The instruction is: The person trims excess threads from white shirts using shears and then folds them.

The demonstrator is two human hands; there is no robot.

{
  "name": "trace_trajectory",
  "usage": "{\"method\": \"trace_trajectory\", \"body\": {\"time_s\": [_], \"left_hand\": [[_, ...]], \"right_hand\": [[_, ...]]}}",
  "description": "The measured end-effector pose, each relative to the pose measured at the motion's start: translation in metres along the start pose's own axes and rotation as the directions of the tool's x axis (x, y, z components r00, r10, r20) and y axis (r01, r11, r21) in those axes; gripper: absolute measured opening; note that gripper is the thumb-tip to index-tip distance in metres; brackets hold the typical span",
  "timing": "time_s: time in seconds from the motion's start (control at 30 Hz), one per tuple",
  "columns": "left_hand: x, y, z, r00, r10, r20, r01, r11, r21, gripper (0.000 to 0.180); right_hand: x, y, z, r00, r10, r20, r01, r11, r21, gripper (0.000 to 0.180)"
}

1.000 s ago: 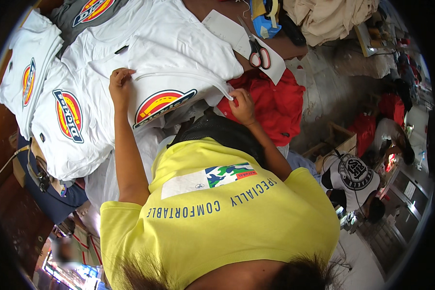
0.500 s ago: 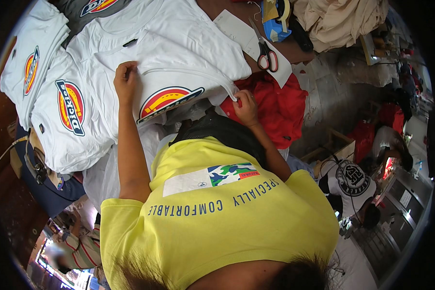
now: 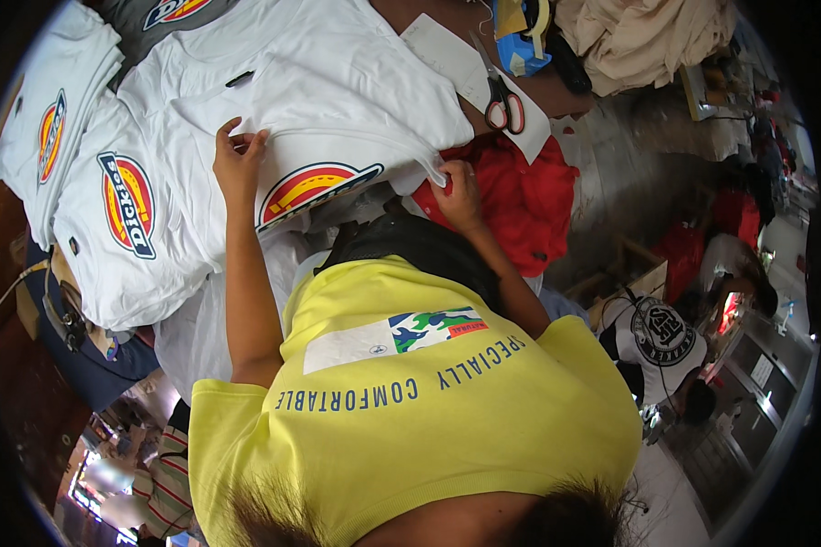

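Note:
A white T-shirt [image 3: 337,118] with a red, yellow and dark chest print is spread in front of me on a pile of similar shirts. My right hand [image 3: 459,193] pinches the edge of this shirt at its near right corner. On its left part rests my left hand [image 3: 239,157], with thumb and forefinger apart and nothing visible between them. A small black label [image 3: 240,79] shows at the neckline beyond that hand. Beneath and beside my right hand lies red cloth [image 3: 529,205].
Black-and-red scissors [image 3: 504,105] lie on white paper [image 3: 442,55] at the far right of the brown table. Beyond are a blue tape dispenser [image 3: 523,53] and beige cloth [image 3: 643,41]. More white shirts [image 3: 82,232] stand left. Other people work at lower left and right.
My left hand's fingers have spread from a closed pose. The right hand keeps its pinch on the shirt's edge and has shifted only slightly.

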State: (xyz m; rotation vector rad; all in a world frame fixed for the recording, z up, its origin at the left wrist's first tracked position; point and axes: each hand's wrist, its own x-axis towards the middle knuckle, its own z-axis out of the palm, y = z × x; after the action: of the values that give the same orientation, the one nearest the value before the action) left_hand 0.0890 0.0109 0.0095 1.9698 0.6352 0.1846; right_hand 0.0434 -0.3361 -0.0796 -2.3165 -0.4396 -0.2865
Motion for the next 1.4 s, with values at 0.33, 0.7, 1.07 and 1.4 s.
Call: {"method": "trace_trajectory", "body": {"time_s": [0.33,0.7,1.07,1.4], "left_hand": [[-0.043,0.025,0.022,0.852,-0.305,0.426,0.510,0.667,-0.543,0.025],[-0.039,0.051,0.060,0.738,-0.410,0.536,0.674,0.486,-0.556,0.028],[-0.043,0.040,0.080,0.874,-0.301,0.381,0.486,0.532,-0.693,0.014],[-0.050,0.028,0.083,0.841,-0.229,0.491,0.539,0.256,-0.803,0.008]], "right_hand": [[0.041,-0.009,-0.051,0.987,-0.051,-0.150,0.045,0.998,-0.047,0.022],[0.110,-0.059,-0.025,0.947,-0.257,0.191,0.269,0.962,-0.041,0.019],[0.195,0.053,-0.119,0.843,0.520,-0.142,-0.496,0.851,0.172,0.033],[0.197,0.059,-0.126,0.682,0.716,0.151,-0.447,0.244,0.861,0.032]]}}
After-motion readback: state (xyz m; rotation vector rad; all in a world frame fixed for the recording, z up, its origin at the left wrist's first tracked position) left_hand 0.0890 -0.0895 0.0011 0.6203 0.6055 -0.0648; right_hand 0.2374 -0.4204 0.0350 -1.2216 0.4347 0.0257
